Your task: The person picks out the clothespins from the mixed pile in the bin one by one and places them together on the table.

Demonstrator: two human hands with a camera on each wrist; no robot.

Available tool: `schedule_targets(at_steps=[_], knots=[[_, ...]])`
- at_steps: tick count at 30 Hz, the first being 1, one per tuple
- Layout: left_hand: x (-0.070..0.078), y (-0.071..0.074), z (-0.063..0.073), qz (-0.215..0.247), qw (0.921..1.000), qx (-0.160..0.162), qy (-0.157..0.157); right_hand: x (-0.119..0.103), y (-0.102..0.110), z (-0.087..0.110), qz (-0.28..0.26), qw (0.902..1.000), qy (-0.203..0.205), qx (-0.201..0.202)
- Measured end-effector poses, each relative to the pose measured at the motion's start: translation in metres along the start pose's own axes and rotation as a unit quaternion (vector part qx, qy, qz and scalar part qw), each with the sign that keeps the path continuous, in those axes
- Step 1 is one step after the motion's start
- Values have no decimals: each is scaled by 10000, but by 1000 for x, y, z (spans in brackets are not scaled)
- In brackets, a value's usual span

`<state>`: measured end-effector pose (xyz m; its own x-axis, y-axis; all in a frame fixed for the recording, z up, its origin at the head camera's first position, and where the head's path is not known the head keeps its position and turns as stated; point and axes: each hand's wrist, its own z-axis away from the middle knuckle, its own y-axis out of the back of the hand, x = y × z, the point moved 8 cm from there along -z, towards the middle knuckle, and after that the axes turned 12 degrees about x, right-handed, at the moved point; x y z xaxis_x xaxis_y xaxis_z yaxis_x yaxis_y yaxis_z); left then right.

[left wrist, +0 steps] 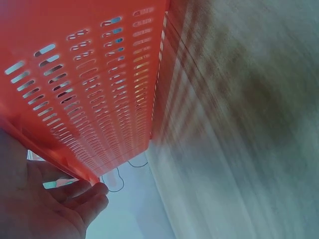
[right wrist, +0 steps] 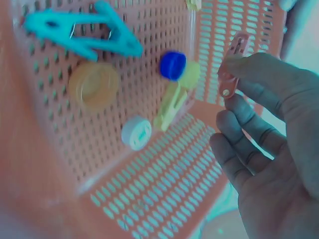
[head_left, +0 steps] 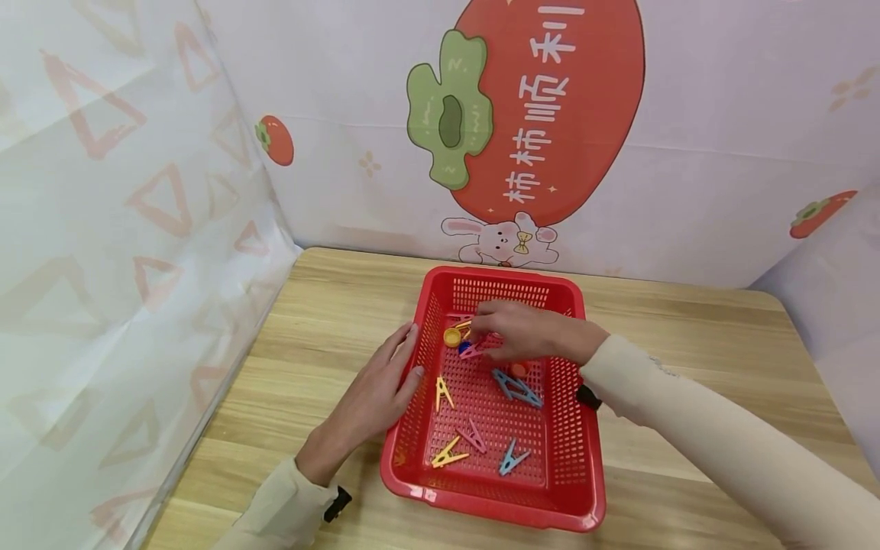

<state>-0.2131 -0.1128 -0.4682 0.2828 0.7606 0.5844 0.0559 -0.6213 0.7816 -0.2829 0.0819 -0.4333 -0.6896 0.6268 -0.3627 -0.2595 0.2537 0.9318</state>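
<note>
A pink clothespin [right wrist: 237, 47] is pinched between the thumb and fingers of my right hand [head_left: 512, 332], over the far part of a red plastic basket [head_left: 495, 508]. Below that hand lie a yellow cap [head_left: 451, 338], a dark blue cap [right wrist: 173, 65], a white cap [right wrist: 136, 133] and a yellow clothespin [right wrist: 171, 107]. An orange cap [head_left: 519, 370] sits beside large blue clothespins [head_left: 516, 388]. My left hand [head_left: 371, 389] rests on the basket's left rim, its fingers fairly straight and its thumb reaching over the rim.
Nearer in the basket are yellow clothespins [head_left: 443, 393], another pink clothespin [head_left: 473, 436] and a small blue clothespin [head_left: 512, 458]. The basket stands on a wooden table [head_left: 687, 397]. A printed cloth wall [head_left: 344, 191] rises behind the table, another at left.
</note>
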Motion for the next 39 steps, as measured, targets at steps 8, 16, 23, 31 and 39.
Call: schedule_targets(at_steps=[8, 16, 23, 31, 39], knots=[[7, 4, 0, -719, 9966, 113, -399, 13, 34, 29, -131, 9982, -295, 501], [14, 5, 0, -1229, 9892, 133, -784, 35, 52, 63, -154, 9930, -437, 1086], [18, 5, 0, -1877, 9769, 56, -1022, 50, 65, 88, -122, 9876, -621, 1437], [22, 6, 0, -2091, 9716, 28, -1104, 74, 71, 120, -54, 9795, -1133, 1664], [21, 5, 0, -2156, 9708, -10, -1051, 98, 68, 156, 232, 9706, -1457, 1901]])
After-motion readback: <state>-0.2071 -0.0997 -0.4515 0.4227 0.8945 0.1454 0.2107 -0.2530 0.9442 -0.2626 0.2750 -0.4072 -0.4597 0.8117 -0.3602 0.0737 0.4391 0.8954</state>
